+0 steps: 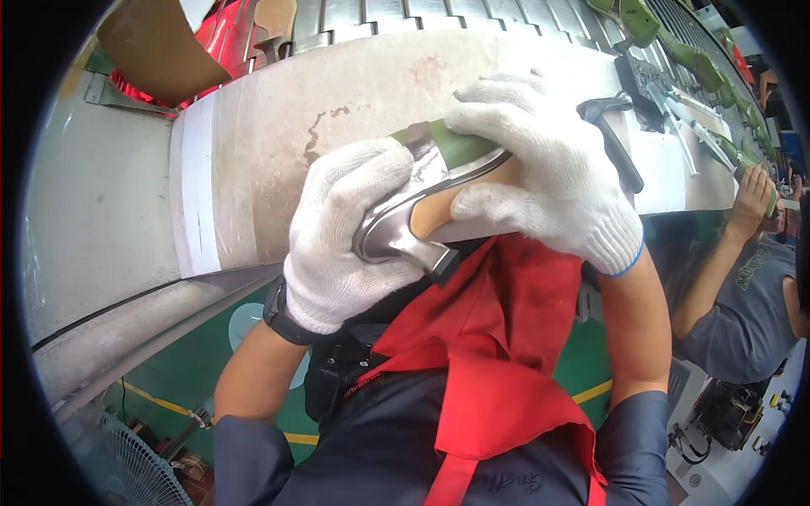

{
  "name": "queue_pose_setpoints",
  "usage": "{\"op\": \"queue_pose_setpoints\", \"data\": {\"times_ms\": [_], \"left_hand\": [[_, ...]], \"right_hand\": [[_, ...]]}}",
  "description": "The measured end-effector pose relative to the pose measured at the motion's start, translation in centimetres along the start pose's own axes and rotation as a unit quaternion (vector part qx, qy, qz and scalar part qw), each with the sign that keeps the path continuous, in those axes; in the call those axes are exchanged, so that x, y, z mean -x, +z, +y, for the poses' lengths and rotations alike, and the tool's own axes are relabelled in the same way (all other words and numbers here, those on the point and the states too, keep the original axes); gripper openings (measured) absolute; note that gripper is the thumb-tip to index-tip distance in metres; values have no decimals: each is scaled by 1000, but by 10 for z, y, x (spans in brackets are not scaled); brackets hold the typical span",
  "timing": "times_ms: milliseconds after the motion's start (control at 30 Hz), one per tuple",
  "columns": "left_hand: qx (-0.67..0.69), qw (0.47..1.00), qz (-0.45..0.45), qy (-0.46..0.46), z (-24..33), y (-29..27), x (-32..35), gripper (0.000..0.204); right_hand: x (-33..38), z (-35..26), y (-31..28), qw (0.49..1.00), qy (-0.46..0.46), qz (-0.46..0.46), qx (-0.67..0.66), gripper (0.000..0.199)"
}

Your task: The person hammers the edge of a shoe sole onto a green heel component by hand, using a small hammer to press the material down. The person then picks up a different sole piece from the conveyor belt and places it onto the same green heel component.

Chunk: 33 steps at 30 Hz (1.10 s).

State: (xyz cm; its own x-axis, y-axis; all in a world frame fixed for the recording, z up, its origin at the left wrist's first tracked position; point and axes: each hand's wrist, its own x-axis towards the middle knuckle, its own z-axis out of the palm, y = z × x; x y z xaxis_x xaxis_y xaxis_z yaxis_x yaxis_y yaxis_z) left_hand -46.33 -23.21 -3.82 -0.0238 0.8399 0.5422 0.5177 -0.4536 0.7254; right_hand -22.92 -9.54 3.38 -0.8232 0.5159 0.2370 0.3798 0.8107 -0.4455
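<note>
Both my hands wear white knitted gloves and hold one heeled shoe (460,148) above the worktable. The shoe has a green upper, a shiny silver heel section with a dark heel tip, and a tan sole turned partly toward me. My left hand (346,228) is wrapped round the silver heel end. My right hand (548,169) grips the front part, fingers over the green upper and thumb against the tan sole. The shoe's toe is hidden behind the right hand. Beside that hand lies a dark hammer-like tool (620,148).
The pale worktable (278,126) has stains and tape strips. Brush-like tools (688,118) lie by a dark block at right. Beyond runs a slatted metal conveyor (388,13); green shoes (704,67) line its right part. A co-worker (742,278) stands at right, a fan (126,464) lower left.
</note>
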Motion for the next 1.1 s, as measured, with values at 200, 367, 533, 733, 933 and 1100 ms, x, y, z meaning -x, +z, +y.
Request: {"op": "queue_pose_setpoints", "data": {"times_ms": [200,367,533,733,933,1100], "left_hand": [[-15,999,-41,-4,-3,0,7,77],[-41,997,-62,12,2,2,2,72],[-34,999,-24,30,-2,8,4,68],[-44,998,-32,14,0,8,3,68],[-57,997,-27,39,-6,9,7,71],[-63,995,22,70,-10,25,12,76]], "right_hand": [[-1,5,3,999,-40,-7,13,73],[3,8,9,999,-39,10,2,73],[0,4,9,999,-28,6,18,72],[-5,-6,6,999,6,-6,39,70],[-25,-26,-5,992,89,-73,48,63],[-32,-30,-5,987,107,-102,64,62]]}}
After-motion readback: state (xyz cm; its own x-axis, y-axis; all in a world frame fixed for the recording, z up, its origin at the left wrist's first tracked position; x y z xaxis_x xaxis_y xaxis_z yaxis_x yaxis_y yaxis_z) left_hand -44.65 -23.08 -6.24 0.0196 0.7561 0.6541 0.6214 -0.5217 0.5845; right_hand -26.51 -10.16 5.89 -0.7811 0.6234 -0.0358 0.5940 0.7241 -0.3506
